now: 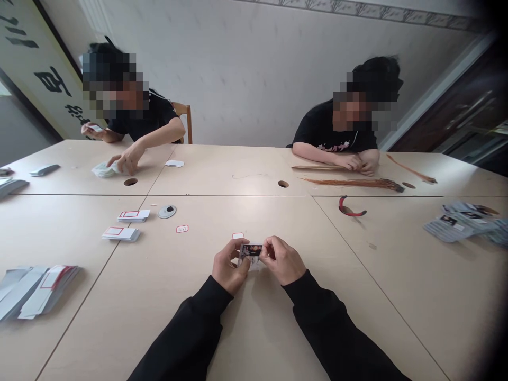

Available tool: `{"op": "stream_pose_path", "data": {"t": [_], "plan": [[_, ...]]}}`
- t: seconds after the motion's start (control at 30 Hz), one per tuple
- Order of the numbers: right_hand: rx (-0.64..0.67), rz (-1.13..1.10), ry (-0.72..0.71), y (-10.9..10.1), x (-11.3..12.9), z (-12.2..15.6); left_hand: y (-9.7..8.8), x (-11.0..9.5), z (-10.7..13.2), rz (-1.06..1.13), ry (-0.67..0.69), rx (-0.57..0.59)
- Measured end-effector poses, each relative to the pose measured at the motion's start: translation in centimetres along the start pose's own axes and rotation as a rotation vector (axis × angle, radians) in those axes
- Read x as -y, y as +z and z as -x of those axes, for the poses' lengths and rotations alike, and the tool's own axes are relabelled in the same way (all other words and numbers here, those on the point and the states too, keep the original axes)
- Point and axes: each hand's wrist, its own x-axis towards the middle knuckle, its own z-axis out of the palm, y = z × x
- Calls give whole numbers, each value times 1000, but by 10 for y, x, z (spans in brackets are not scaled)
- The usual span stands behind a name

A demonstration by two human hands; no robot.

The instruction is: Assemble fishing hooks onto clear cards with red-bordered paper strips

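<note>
Just above the table, my left hand (231, 266) grips a small card with a dark printed face (252, 251), its thumb lying across the lower part. My right hand (282, 260) is closed in a pinch at the card's right edge. Whether its fingers hold the card itself or something thin on it is too small to tell. Behind my left fingertips, a white label with a red border (238, 236) lies on the table, partly hidden. A similar small label marked in red (182, 229) lies farther left.
Stacks of white slips (121, 234) and larger grey-white sleeves (50, 291) lie at left. Printed packets (460, 222) are piled at right. Red-handled pliers (351, 209) rest near a bundle of brown strands (357, 183). Two people (146, 119) work across the table (190, 317).
</note>
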Motion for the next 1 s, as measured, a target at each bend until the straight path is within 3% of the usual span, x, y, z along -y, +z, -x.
{"op": "stream_pose_path", "data": {"t": [0.3,1.0], "plan": [[-100,-147,100,-2,6,4,0,3,-2,67,-44,-8],[-74,-120,8,-4,11,4,1,6,-3,82,-101,-20]]}}
